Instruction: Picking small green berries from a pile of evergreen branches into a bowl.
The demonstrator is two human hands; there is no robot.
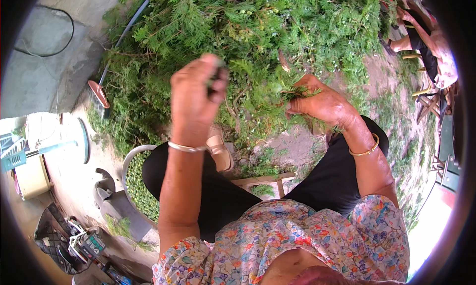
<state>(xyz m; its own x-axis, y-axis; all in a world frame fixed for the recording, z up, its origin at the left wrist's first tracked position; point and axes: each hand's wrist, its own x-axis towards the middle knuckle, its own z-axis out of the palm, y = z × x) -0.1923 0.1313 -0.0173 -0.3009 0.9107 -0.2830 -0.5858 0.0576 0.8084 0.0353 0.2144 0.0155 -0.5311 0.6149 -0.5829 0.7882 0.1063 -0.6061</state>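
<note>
A large heap of cut green conifer branches (230, 17) lies in front of me and reaches close to my feet. My right hand (323, 101), with a gold-coloured bangle at the wrist, grips a small conifer sprig (293, 92) between thumb and fingers. Over the heap, my left hand (200, 84) is raised, wearing a silver-coloured bangle; it is blurred, its fingers are curled, and whether they hold anything cannot be told. Beside my left knee stands a round container (141, 177) filled with small green pieces.
A broom (98, 95) leans by the concrete wall (44, 62) at the left. Part of a wooden stool (264, 179) shows between my legs. A pedestal fan (63, 145) and a quilted black bag (55, 236) are at the left. Another person (431, 43) sits at the upper right.
</note>
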